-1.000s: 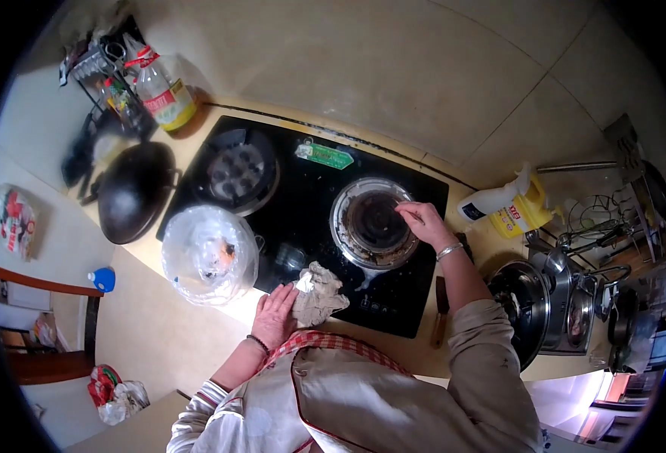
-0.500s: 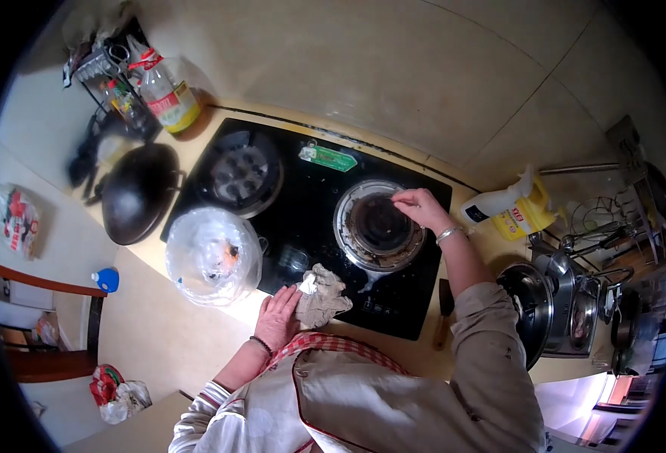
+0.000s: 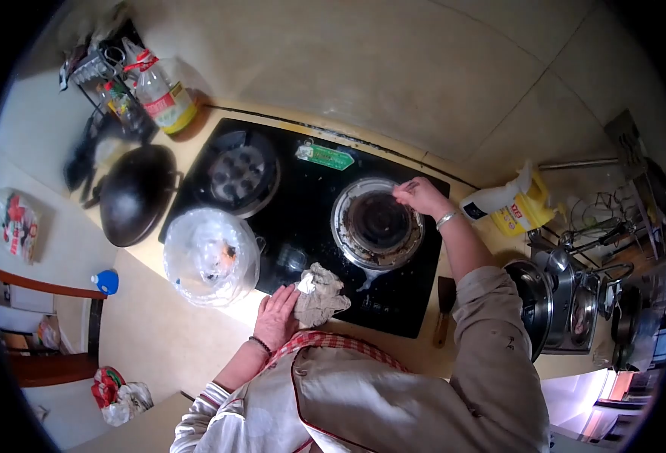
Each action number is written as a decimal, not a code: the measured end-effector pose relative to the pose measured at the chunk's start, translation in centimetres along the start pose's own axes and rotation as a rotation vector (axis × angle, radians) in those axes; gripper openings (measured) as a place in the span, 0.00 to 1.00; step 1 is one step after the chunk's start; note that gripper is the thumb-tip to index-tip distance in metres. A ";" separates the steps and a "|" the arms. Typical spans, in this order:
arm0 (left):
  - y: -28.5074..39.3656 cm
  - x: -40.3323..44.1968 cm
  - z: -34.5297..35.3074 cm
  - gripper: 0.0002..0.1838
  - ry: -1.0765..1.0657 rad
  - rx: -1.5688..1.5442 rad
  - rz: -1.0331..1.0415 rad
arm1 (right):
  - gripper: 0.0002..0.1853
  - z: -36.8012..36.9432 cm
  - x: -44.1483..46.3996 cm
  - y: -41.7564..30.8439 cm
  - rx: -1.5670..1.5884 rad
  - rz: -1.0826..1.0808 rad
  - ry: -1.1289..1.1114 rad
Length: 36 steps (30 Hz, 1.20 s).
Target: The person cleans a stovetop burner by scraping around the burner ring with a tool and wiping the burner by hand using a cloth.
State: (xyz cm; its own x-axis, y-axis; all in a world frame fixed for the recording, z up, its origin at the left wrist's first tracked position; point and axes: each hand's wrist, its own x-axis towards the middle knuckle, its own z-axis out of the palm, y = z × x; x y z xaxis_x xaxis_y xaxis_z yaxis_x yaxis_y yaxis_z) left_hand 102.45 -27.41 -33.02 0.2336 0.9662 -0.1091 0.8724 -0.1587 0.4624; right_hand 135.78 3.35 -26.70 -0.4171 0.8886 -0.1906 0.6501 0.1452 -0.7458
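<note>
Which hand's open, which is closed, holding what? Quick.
Left hand: open, lying flat beside the crumpled rag.
Right hand: fingers pinched closed over the right burner; cannot tell what, if anything, is held.

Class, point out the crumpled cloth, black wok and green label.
Crumpled cloth (image 3: pixel 322 302): head view, middle of its folds.
Black wok (image 3: pixel 136 196): head view, its dark body.
Green label (image 3: pixel 333 157): head view, its green face.

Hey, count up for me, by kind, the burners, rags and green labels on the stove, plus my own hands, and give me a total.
Burners, left one and right one: 2
Rag: 1
Green label: 1
Hands, left hand and right hand: 2
Total: 6
</note>
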 end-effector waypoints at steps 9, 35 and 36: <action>-0.1 -0.1 0.0 0.40 0.016 0.003 0.010 | 0.12 -0.7 -1.8 0.6 -0.030 0.027 -0.006; -0.1 0.0 0.0 0.40 0.008 -0.012 0.000 | 0.07 2.8 -0.4 0.4 0.147 -0.232 0.189; 0.0 0.0 0.0 0.40 0.007 -0.017 -0.006 | 0.07 2.6 -0.2 0.3 0.146 -0.228 0.186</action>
State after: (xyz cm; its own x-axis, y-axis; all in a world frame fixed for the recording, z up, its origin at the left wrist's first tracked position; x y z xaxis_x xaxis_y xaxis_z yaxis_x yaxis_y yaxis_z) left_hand 102.44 -27.43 -33.06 0.2252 0.9685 -0.1062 0.8663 -0.1492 0.4766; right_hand 134.38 2.03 -28.56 -0.4093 0.9067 0.1021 0.4494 0.2977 -0.8423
